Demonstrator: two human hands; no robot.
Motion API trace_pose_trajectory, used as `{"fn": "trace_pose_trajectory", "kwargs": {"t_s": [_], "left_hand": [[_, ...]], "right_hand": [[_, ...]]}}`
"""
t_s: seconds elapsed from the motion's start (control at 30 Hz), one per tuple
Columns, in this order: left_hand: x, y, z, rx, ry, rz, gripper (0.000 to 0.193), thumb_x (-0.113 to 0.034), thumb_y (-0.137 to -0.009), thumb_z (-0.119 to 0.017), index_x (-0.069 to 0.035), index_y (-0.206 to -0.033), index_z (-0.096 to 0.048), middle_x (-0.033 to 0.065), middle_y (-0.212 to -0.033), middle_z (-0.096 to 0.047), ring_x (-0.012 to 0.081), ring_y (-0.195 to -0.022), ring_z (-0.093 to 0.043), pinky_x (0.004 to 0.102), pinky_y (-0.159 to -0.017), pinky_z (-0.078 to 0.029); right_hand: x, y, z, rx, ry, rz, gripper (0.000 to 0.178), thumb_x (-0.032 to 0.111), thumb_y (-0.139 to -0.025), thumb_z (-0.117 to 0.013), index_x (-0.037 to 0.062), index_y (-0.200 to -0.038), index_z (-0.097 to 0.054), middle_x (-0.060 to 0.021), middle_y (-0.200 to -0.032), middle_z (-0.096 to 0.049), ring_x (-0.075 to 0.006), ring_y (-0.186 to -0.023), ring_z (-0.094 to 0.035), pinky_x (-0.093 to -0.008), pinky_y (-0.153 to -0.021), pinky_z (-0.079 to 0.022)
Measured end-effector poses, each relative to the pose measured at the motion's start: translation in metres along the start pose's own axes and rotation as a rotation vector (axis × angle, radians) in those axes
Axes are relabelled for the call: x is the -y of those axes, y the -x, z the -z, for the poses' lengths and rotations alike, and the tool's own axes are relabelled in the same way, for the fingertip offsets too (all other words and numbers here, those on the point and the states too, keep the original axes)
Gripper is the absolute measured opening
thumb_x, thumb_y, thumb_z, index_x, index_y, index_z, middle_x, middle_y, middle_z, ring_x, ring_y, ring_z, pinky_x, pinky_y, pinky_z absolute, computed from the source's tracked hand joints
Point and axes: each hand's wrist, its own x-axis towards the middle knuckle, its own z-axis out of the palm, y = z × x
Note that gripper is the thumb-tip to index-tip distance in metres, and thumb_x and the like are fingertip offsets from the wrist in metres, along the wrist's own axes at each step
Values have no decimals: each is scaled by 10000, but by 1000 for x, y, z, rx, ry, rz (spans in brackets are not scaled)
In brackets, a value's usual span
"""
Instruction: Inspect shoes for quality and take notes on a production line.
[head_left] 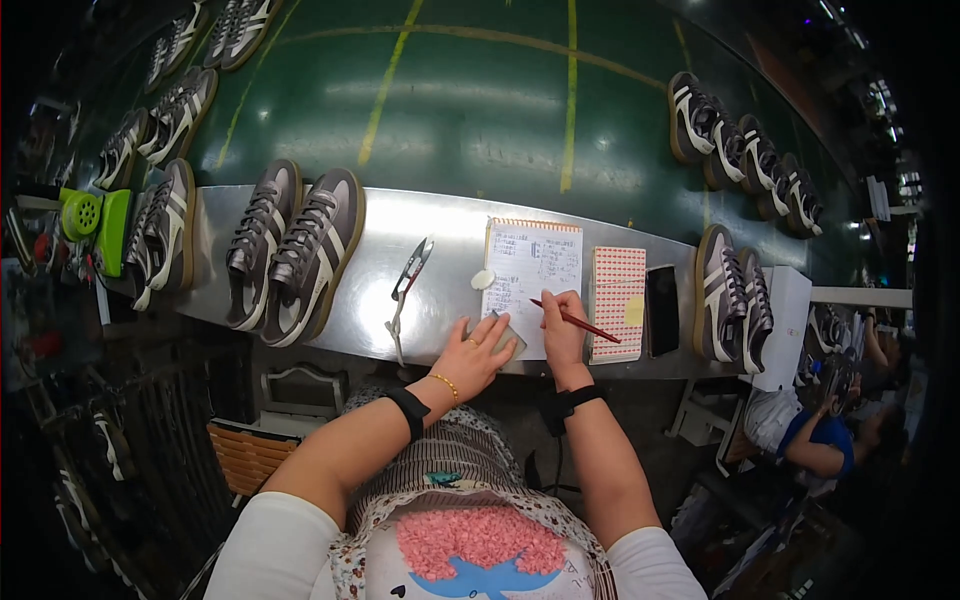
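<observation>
A spiral notebook (535, 250) covered in handwriting lies on the metal table in front of me. My right hand (567, 325) is closed around a dark red pen (595, 330), its tip over the notebook's right part. My left hand (478, 350) lies flat with fingers spread at the notebook's lower left corner. Under its fingertips is a small grey-green flat piece (512, 345), whose kind I cannot make out. A white oval object (482, 280) sits on the notebook's left edge. To the left are thread snips (412, 268) on a pale cord (397, 330).
A red-and-white patterned booklet (612, 270) and a black phone (661, 310) lie right of the notebook. Grey sneakers with white stripes stand on both sides, one pair (318, 250) at left. Beyond runs a green surface (470, 110) with yellow lines. Another person (815, 440) sits at right.
</observation>
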Motion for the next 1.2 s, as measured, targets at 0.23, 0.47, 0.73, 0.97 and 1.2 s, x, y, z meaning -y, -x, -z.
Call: {"fn": "trace_pose_trajectory", "kwargs": {"t_s": [0.23,0.47,0.73,0.97,1.2], "left_hand": [[2,-3,4,63,34,-30,560,-204,-680,-640,-135,-1209,-472,141,-1372,-320,271,-1227,-334,511,-958,-295],[71,47,73,-126,344,-111,479,-105,-694,-640,-92,-1153,-502,138,-1335,-367,307,-1178,-396,451,-974,-319],[212,134,143,-691,247,614,391,-116,-784,-576,-19,-1149,-474,161,-1191,-436,326,-1084,-425,411,-938,-317],[271,167,131,-210,1558,1220,456,-427,-904,-410,-91,-1209,-458,88,-1149,-514,227,-1070,-461,357,-891,-368],[350,180,72,-71,1376,1090,332,-336,-895,-462,-96,-1118,-516,55,-1101,-524,207,-994,-488,398,-838,-388]], "right_hand": [[8,-37,76,-76,1081,771,239,56,-798,-537,65,-1034,-570,-130,-999,-577,-245,-900,-552,-348,-766,-449],[53,24,12,-45,946,641,395,-12,-762,-520,26,-1155,-505,-186,-1145,-491,-357,-1041,-472,-424,-883,-394],[96,134,-196,482,608,892,504,79,-686,-665,107,-1164,-511,-207,-1146,-466,-356,-1060,-468,-434,-897,-395],[118,149,-271,399,962,527,483,97,-710,-591,112,-1187,-514,-227,-1068,-455,-361,-1018,-445,-389,-911,-364],[81,155,-299,319,975,726,572,164,-667,-675,162,-1211,-499,-175,-973,-499,-309,-886,-508,-375,-768,-384]]}}
